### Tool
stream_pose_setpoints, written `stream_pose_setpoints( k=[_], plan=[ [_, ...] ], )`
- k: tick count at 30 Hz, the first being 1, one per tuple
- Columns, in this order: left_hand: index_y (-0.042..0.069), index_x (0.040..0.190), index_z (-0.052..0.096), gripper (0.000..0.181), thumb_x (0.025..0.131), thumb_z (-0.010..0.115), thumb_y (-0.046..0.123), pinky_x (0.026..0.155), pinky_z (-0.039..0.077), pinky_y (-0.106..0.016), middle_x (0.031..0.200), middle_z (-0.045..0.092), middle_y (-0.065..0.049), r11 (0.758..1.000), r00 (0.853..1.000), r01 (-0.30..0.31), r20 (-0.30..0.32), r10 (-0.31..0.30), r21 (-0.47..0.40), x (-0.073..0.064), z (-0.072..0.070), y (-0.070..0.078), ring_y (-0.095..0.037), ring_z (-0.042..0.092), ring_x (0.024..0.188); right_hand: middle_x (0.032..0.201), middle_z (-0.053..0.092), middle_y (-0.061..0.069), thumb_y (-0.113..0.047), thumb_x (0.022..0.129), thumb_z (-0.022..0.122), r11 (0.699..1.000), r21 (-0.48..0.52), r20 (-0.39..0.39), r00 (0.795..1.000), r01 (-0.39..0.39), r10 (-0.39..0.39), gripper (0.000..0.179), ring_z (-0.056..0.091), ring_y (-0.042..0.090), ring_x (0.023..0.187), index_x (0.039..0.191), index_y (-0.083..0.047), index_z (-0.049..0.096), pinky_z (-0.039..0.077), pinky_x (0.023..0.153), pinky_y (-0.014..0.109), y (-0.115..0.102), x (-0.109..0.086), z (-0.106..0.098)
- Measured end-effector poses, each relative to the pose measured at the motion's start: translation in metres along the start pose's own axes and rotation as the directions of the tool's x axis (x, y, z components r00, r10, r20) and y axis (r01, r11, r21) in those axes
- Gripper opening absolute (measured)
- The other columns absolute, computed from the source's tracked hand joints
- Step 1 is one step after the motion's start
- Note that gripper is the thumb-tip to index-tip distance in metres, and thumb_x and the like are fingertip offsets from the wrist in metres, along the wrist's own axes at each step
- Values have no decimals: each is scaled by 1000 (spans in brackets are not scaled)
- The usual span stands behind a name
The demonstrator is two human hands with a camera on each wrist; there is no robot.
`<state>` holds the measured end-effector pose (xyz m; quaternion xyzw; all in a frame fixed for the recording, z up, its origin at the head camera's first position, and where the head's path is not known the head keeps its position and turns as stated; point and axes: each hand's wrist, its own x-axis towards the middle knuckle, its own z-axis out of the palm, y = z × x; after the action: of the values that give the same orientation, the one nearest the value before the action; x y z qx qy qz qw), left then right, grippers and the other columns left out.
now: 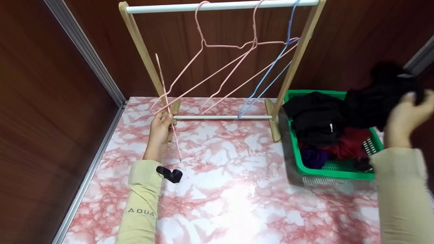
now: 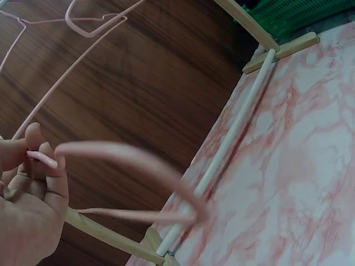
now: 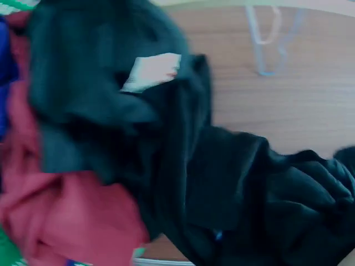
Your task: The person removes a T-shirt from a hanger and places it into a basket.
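My left hand (image 1: 159, 130) pinches a pink clothes hanger (image 1: 177, 145), seen nearly edge-on beside the rack's left foot. In the left wrist view, thumb and fingers close on the pink wire (image 2: 44, 159), while the bent end swings out in a blur. At the far right, my right hand (image 1: 408, 117) grips a bunched black garment (image 1: 373, 101) above the green basket (image 1: 334, 174). The right wrist view shows the black cloth (image 3: 227, 183) hanging in folds, with a white label (image 3: 152, 72) nearby. Motion blurs this hand, and its fingers are partly hidden.
A wooden rack with a white top bar (image 1: 162, 8) carries two pink hangers (image 1: 183, 71) and a blue hanger (image 1: 268, 73). Black clothing (image 1: 312, 115), red cloth (image 1: 352, 140) and purple cloth (image 1: 313, 157) lie in the basket. Dark wood panels (image 1: 44, 118) enclose the marbled surface (image 1: 217, 169).
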<state>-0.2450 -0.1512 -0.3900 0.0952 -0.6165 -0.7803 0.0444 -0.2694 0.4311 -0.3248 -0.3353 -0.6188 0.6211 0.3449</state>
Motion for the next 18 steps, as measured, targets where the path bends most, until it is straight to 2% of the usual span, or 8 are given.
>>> stream_pose_setpoints(
  k=[1,4,6,8,11,13,16,18],
  plan=[
    [2,145,33,43,102,38,9,58,39,-12,88,59,12,1000,1000,-2,-3,2,15,1,-1,-1,-1,49,64,124,51,-11,-5,95,50,995,96,21,1000,-12,10,26,39,1,124,114,-23,55,24,103,3,-3,-16,2],
    [1,144,36,43,102,38,8,58,39,-13,93,59,8,998,1000,-8,-17,10,62,2,-4,-7,-1,47,63,108,50,-13,-4,93,51,996,-72,134,990,42,-32,24,43,5,117,94,-27,50,28,104,10,-1,-52,9],
    [1,145,36,43,102,37,8,58,39,-13,94,59,8,995,1000,-11,-28,14,98,3,-7,-11,-1,45,62,119,53,-8,-10,94,51,974,-214,242,970,80,-27,19,42,7,124,105,-26,54,27,109,15,11,-59,12],
    [0,145,36,43,102,37,7,57,39,-13,92,59,10,991,999,-21,-44,28,134,4,-10,-15,-1,44,61,139,47,0,-17,95,52,927,-340,359,933,158,-27,33,35,12,135,128,-22,49,25,115,23,27,-56,14],
    [3,144,39,43,102,37,9,53,37,-14,88,59,13,982,996,-23,-75,38,187,5,-15,-19,-1,43,58,155,26,19,-25,95,55,829,-456,532,846,323,-37,64,24,31,143,150,-11,25,20,119,42,49,-48,15],
    [5,144,40,42,103,36,11,50,34,-14,92,59,12,974,995,-21,-88,41,225,5,-18,-20,-1,40,56,155,12,31,-29,95,55,795,-455,642,767,401,-20,75,13,45,144,152,-6,14,14,119,54,59,-45,14],
    [5,143,42,41,103,35,11,48,32,-14,98,59,5,965,992,-27,-113,58,262,7,-21,-18,-1,37,53,150,1,42,-36,97,51,775,-431,754,657,463,27,80,4,57,139,152,-4,4,9,115,65,68,-44,13],
    [2,141,42,39,103,34,10,50,32,-14,103,60,-2,956,988,-47,-129,88,290,8,-24,-16,-1,37,53,148,0,44,-38,98,46,777,-414,789,613,474,46,77,3,59,138,152,-4,2,8,113,67,70,-45,12]
  ],
)
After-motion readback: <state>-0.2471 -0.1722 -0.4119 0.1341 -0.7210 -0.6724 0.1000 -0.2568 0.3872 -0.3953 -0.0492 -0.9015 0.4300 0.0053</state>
